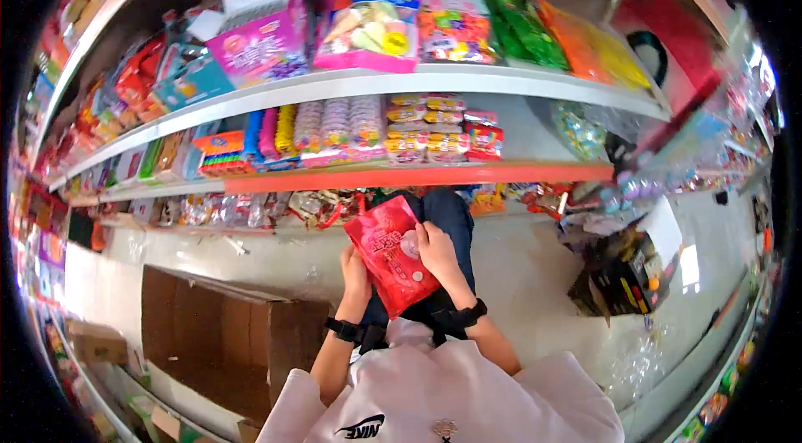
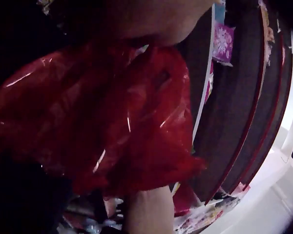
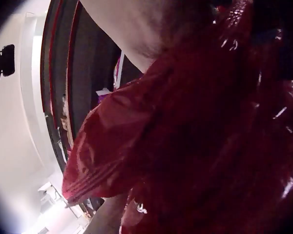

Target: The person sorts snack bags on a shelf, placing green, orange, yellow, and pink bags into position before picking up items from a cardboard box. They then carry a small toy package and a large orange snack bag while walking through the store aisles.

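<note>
A shiny red plastic bag (image 1: pixel 391 253) with printed lettering is held over the person's lap, tilted in the head view. The left hand (image 1: pixel 356 274) grips its left edge. On the opposite side the right hand (image 1: pixel 438 253) pinches the upper right edge, thumb lying over the front. Close up in the left wrist view, the bag (image 2: pixel 132 122) looks creased and glossy. It fills much of the right wrist view too, where the red bag (image 3: pixel 200 131) hides most of the fingers.
In front stands a shelf (image 1: pixel 418 176) with a red edge strip and several packs of sweets. An upper shelf holds a pink candy bag (image 1: pixel 372 13) and a purple box (image 1: pixel 261 40). An opened cardboard box (image 1: pixel 209 343) sits on the floor at left, a black carton (image 1: pixel 622 280) at right.
</note>
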A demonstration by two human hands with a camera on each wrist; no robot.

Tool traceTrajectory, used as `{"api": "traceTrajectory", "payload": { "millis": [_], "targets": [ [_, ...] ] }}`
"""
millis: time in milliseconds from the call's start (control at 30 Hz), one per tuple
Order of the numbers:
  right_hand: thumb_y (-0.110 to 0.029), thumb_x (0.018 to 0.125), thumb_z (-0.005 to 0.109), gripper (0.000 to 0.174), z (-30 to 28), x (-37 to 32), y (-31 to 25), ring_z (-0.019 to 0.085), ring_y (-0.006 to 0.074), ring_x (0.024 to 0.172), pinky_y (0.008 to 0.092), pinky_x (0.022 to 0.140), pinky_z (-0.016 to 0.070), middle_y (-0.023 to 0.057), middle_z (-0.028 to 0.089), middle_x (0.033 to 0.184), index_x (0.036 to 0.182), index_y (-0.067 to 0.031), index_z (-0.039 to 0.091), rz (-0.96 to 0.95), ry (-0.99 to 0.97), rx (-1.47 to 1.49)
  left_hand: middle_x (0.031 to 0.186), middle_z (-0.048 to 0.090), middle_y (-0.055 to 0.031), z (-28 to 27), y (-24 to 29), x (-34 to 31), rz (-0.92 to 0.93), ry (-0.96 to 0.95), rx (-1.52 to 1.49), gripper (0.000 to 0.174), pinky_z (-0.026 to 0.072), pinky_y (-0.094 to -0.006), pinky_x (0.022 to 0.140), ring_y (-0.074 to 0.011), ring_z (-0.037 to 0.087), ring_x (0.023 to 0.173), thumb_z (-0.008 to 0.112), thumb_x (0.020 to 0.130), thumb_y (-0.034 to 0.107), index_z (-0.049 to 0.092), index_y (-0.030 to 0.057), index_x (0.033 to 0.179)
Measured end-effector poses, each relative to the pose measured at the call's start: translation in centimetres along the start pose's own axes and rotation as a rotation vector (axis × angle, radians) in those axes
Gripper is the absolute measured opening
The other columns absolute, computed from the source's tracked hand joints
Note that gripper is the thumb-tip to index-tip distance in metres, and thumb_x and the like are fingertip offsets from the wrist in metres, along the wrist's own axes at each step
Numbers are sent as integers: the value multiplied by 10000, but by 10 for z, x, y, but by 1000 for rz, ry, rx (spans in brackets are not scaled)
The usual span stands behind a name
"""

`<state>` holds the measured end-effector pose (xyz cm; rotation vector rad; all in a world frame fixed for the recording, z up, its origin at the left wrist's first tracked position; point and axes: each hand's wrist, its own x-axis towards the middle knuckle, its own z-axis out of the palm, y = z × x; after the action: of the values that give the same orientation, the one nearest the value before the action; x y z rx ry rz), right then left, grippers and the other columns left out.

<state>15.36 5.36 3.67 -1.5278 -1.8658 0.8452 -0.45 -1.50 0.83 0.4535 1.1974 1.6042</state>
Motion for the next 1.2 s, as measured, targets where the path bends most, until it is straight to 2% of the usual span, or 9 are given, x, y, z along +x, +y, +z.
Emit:
{"api": "traceTrajectory", "payload": {
  "millis": [100, 233, 333, 467, 600, 767, 900, 1033, 1200],
  "targets": [
    [-302, 924, 399, 337, 21, 7, -8, 567, 447, 745, 518, 646, 448, 252, 591, 757, 805, -15, 530, -18, -121, -94, 1163, 554, -83, -25, -5, -1, -22, 80, -157, 462, 415, -300, 895, -176, 535, 1038, 431, 936, 358, 486, -24, 1189],
    [-306, 926, 382, 342, 47, 5, -28, 593, 435, 725, 522, 656, 473, 252, 605, 735, 806, -30, 545, 31, -227, -215, 1143, 569, -79, -11, 38, -19, -70, 13, -544, 421, 453, -320, 847, -172, 564, 992, 481, 918, 324, 507, -15, 1167],
    [-293, 928, 371, 333, 67, 4, -43, 601, 425, 710, 508, 654, 483, 237, 609, 717, 825, -23, 537, -21, -245, -282, 1054, 610, -87, -41, 28, -9, -53, 302, -20, 336, 481, -299, 794, -168, 600, 898, 563, 885, 249, 555, -8, 1102],
    [-341, 886, 494, 336, 49, 9, -74, 607, 399, 780, 453, 661, 497, 232, 612, 857, 874, -6, 481, -162, -296, -392, 988, 630, -85, -67, 24, -1, -113, 228, -239, 243, 507, -301, 738, -170, 619, 845, 604, 858, 177, 586, 2, 1026],
    [-299, 834, 607, 377, -50, 64, -193, 598, 331, 797, 393, 668, 482, 176, 589, 920, 1018, -7, 455, -692, -84, 9, 998, 630, -97, -88, 10, 8, -217, 184, -338, 272, 509, -316, 756, -192, 624, 869, 589, 867, 192, 568, 2, 1061],
    [-239, 753, 700, 450, -89, 174, -305, 618, 274, 759, 359, 666, 491, 140, 604, 872, 1115, -79, 483, -809, 45, -20, 1050, 605, -109, -82, 14, 8, -202, 125, -326, 320, 490, -341, 808, -212, 605, 918, 579, 868, 196, 528, -9, 1109],
    [-218, 726, 708, 400, -69, 217, -329, 609, 351, 741, 411, 639, 486, 181, 614, 827, 1020, -40, 503, -923, 317, -333, 1058, 602, -104, -83, 13, 8, -195, 95, -374, 333, 484, -335, 821, -206, 601, 926, 575, 871, 206, 522, -11, 1118],
    [-233, 721, 708, 331, -67, 226, -340, 602, 376, 730, 431, 632, 463, 218, 604, 742, 851, 11, 526, -1017, 237, -152, 1098, 588, -109, -86, 22, 2, -191, 24, -376, 370, 474, -333, 841, -204, 588, 963, 576, 874, 225, 508, -14, 1148],
    [-280, 719, 703, 359, -70, 218, -339, 607, 380, 758, 455, 646, 485, 201, 620, 774, 887, -12, 535, -865, 227, -195, 1096, 589, -111, -95, 16, 8, -222, 62, -365, 387, 475, -334, 839, -205, 589, 960, 579, 872, 232, 503, -17, 1158]
  ]
}}
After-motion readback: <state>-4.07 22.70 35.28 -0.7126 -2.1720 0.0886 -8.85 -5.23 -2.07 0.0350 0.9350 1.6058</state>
